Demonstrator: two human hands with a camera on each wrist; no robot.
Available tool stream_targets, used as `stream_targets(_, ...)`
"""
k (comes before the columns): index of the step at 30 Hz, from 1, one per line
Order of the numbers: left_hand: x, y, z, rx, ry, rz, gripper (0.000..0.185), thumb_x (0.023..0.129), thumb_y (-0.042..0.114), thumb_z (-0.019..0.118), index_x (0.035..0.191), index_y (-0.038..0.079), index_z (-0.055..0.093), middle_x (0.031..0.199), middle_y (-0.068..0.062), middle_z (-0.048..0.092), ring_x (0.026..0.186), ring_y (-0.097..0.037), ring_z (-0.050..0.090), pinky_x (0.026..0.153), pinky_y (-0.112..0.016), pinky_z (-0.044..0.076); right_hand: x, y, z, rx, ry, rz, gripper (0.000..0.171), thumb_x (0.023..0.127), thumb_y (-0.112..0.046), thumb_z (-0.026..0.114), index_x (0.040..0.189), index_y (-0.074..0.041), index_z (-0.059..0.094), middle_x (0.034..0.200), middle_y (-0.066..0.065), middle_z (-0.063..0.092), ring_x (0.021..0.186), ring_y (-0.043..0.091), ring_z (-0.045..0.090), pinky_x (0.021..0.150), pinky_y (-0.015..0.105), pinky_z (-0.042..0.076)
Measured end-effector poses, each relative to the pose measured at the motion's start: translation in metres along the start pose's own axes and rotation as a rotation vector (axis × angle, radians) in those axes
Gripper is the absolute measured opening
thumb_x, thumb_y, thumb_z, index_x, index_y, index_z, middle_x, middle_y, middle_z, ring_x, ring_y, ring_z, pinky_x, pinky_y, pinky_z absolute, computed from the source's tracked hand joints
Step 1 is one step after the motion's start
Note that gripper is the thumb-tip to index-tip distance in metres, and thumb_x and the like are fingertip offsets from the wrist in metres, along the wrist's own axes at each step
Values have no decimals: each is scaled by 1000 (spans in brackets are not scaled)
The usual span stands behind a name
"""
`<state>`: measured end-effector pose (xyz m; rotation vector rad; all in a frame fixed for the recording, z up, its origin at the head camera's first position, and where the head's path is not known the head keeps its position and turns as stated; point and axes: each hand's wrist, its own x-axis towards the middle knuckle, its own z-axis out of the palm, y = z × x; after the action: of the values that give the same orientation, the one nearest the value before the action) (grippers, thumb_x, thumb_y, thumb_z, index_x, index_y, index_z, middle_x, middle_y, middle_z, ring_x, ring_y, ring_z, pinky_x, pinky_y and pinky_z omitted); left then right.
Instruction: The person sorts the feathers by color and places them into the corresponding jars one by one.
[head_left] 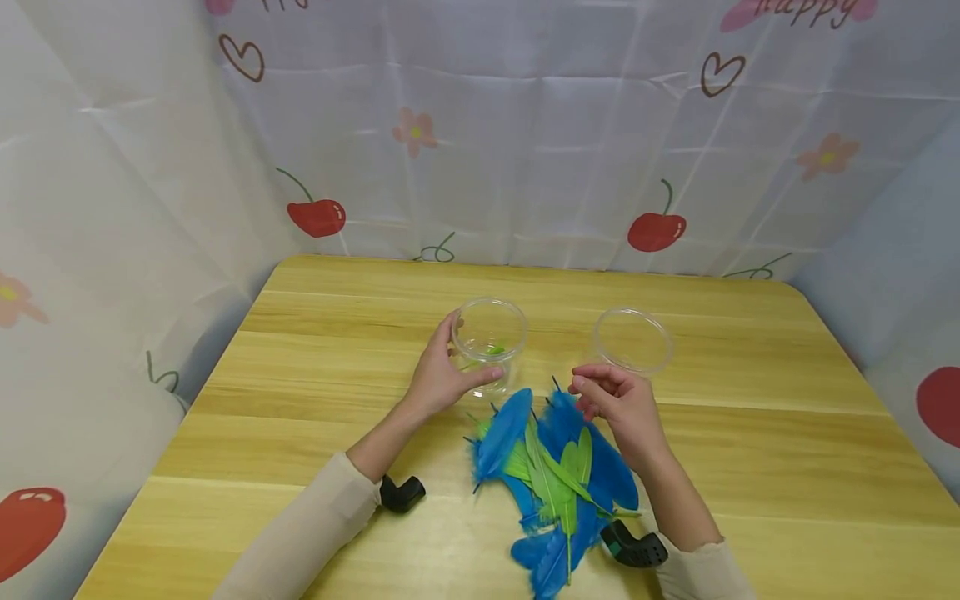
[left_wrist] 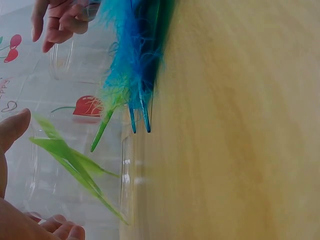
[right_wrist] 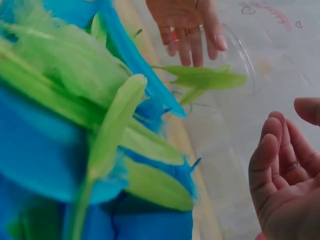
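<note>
My left hand (head_left: pixel 438 375) grips a clear plastic cup (head_left: pixel 491 337), with the thumb in front and the fingers behind it. Inside that cup stand a few green feathers (left_wrist: pixel 75 162), plainest in the left wrist view. Just in front lies a loose pile of blue feathers (head_left: pixel 504 437) and green feathers (head_left: pixel 551 483) on the table. My right hand (head_left: pixel 626 412) hovers at the pile's right far edge, its fingers loosely bent. The right wrist view shows a gap between its thumb and fingers (right_wrist: pixel 272 150), with nothing held there.
A second clear cup (head_left: pixel 633 340) stands beyond my right hand. The wooden table (head_left: pixel 315 367) meets a printed cloth (head_left: pixel 525 167) at its far edge, and cloth hangs at both sides. A black wrist device (head_left: pixel 402 494) sits on the left wrist, another (head_left: pixel 633 547) on the right.
</note>
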<state>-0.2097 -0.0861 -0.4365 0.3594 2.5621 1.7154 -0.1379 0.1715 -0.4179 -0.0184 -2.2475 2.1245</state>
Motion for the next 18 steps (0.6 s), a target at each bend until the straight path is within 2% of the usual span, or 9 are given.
stream_targets(8,1,-2,0,-19,2,34,104,75,31,88,155,11,26,154,-17,35,138,-36,36,106,-52,37,-2,9,-9,-57,-61,53,36,97,-15,65,115,15,59,87,6,72,69,24,64,59,25,53)
stream_targets(12,0,-1,0,-24,1,31,104,74,31,88,155,11,26,154,-17,35,137,-36,36,107,-53,37,-3,12,-13,-88,-94,72,37,96,-16,67,116,15,60,90,12,71,68,23,62,59,26,53)
stream_targets(18,1,-1,0,-25,5,29,104,75,32,88,155,12,26,154,-18,35,137,-36,36,106,-53,37,-2,15,-16,-149,-189,85,32,95,-13,67,113,14,62,92,20,70,64,19,58,56,26,51)
